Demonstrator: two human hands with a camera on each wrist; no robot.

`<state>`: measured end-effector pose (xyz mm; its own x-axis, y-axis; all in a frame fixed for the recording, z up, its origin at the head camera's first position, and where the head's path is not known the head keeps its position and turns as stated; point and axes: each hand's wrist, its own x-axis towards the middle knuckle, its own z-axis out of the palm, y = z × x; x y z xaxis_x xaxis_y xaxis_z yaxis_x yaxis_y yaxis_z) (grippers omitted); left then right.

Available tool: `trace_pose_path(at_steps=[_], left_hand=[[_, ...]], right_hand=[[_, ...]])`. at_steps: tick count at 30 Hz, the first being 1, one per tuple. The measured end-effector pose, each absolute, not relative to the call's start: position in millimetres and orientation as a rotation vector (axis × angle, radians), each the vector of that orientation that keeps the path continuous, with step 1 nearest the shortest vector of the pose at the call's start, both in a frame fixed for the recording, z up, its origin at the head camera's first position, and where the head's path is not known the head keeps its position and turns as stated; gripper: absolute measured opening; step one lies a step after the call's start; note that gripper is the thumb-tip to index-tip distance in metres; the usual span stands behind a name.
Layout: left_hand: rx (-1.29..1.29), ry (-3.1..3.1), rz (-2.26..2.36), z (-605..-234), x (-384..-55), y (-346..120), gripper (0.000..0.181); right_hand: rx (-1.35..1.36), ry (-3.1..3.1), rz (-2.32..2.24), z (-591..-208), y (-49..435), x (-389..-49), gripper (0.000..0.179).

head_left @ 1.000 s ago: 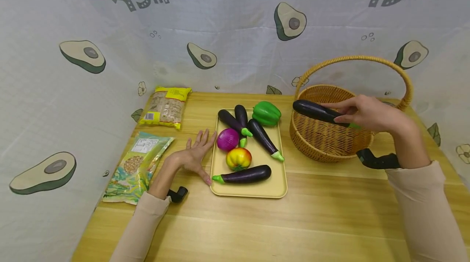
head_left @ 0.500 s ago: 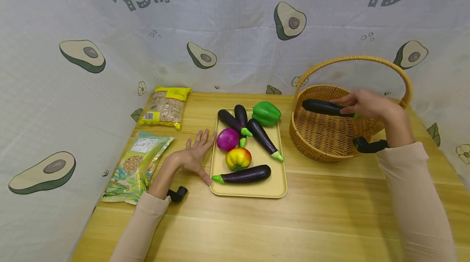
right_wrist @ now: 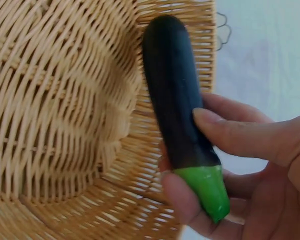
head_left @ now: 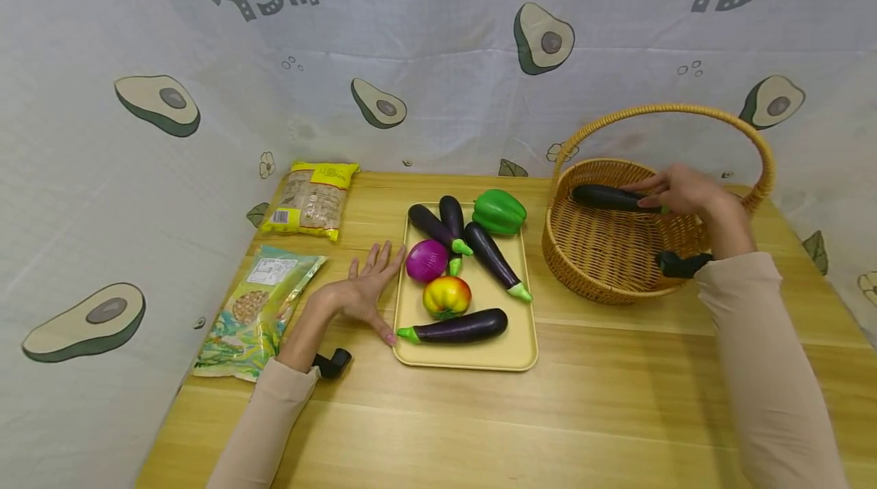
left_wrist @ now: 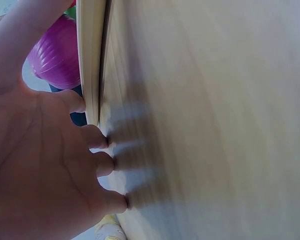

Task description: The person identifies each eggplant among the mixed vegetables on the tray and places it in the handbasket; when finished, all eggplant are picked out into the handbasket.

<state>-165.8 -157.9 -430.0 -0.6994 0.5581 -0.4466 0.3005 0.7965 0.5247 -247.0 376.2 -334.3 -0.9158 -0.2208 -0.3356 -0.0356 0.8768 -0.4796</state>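
My right hand (head_left: pixel 688 192) grips a dark purple eggplant (right_wrist: pixel 177 95) near its green stem end, thumb on one side and fingers round the other. The eggplant lies sideways within the mouth of the wicker basket (head_left: pixel 596 260), close to its back wall. At the left, my left hand (head_left: pixel 359 292) is spread with its fingertips and thumb along the left rim of the yellow tray (head_left: pixel 514 352). On that tray are several more eggplants (head_left: pixel 466 327), a purple onion (head_left: pixel 426 260), a red-yellow tomato-like vegetable (head_left: pixel 447 297) and a green bell pepper (head_left: pixel 499 212).
A tall arched handle (head_left: pixel 674 108) spans the basket. Left of the tray lie a yellow-edged bag (head_left: pixel 311 199) and a green bag (head_left: pixel 256 314) on the wooden table (head_left: pixel 479 428). A printed avocado curtain (head_left: pixel 445 32) hangs behind.
My right hand has carried the eggplant from over the basket's front opening back and down toward its rear wall. The left hand stays at the tray's edge.
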Motion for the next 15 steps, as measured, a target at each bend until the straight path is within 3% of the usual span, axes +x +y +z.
trace_pose_path(at_steps=[15], left_hand=[[0.648,2.368,0.574,-432.0,-167.0,-160.6,0.154]], right_hand=[[-0.128,2.745,-0.757,-359.5,390.3,-266.9,0.039]])
